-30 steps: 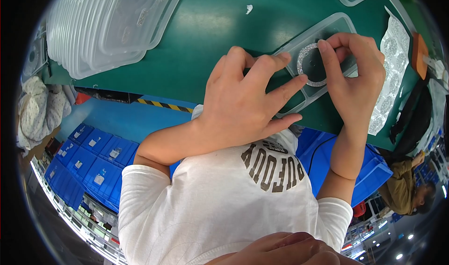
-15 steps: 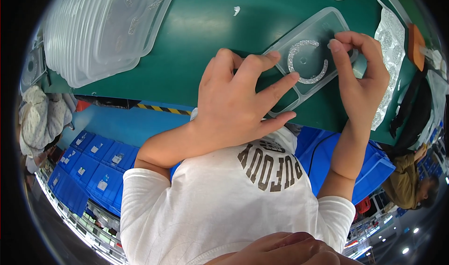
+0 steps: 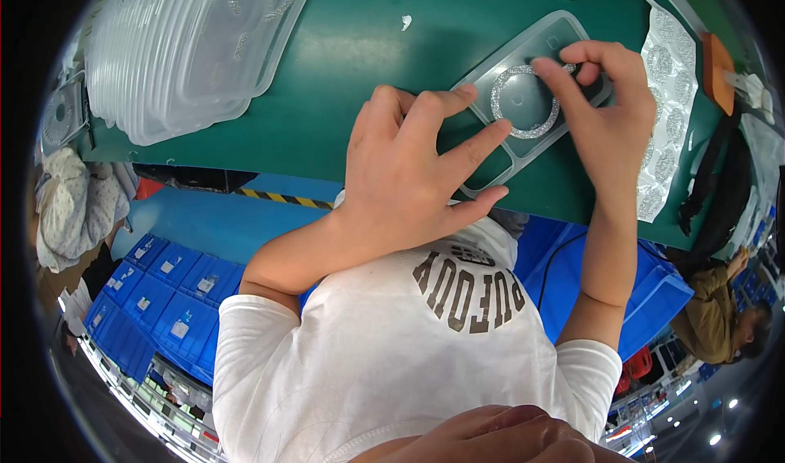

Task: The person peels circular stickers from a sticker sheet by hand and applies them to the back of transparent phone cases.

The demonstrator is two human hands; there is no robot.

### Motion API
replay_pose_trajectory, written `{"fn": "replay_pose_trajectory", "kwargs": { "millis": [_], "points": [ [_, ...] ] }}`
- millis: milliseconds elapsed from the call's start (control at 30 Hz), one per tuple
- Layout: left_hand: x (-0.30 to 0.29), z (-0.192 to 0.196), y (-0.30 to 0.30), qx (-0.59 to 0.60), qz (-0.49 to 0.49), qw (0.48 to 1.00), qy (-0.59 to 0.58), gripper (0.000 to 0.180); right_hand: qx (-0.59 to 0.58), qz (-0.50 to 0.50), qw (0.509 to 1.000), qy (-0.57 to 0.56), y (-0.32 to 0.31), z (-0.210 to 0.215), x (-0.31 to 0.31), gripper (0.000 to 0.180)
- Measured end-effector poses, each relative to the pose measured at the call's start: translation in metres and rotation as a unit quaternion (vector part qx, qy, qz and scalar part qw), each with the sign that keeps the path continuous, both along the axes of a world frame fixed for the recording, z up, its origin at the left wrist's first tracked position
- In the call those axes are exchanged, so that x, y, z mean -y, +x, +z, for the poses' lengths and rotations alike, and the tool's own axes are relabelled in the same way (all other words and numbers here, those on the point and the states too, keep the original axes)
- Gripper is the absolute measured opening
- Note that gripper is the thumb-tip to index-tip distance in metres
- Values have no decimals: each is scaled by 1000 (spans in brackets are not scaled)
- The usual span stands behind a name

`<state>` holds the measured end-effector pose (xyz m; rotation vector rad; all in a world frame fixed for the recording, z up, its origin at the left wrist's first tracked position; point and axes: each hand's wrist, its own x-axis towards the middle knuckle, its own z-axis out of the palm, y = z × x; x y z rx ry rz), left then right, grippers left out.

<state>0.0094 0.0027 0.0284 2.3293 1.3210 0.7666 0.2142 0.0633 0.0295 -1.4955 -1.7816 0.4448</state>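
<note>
A clear plastic tray (image 3: 488, 81) with compartments lies on the green table in front of me. Inside its larger compartment a glittery silver strip (image 3: 533, 132) is curved into a ring. My left hand (image 3: 413, 156) is open, fingers spread, with fingertips resting on the tray's near left rim and by the ring. My right hand (image 3: 601, 95) is bent over the tray's right side, thumb and fingers pinched at the upper right of the ring. A bit of glittery strip shows between them; the fingers partly hide where it meets the ring.
A stack of clear plastic trays (image 3: 184, 54) stands at the far left. A silver glitter sheet (image 3: 669, 111) lies at the right, beside an orange-brown block (image 3: 718, 74). A white scrap (image 3: 406, 23) is on the table (image 3: 352, 70). Blue bins (image 3: 184, 291) stand below left.
My right hand has moved left over the tray and its thumb has come down at the ring's gap. The curved strip now looks closer to a full ring. My left hand has barely shifted.
</note>
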Motion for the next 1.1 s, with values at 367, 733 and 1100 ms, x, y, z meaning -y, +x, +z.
{"fn": "replay_pose_trajectory", "kwargs": {
  "millis": [367, 733, 1100],
  "points": [
    [-11, -1, 7, 41, 3, 999, 25, 56, 194, 158, 954, 166, 4, 23, -14, 37],
    [-17, 4, -38, 132, 46, 948, 287, 51, -400, 133, 880, -220, -29, 9, -3, 33],
    [-23, 7, -76, -229, 170, 938, 196, 41, -116, 105, 985, -74, -122, -17, -31, 45]
  ]
}}
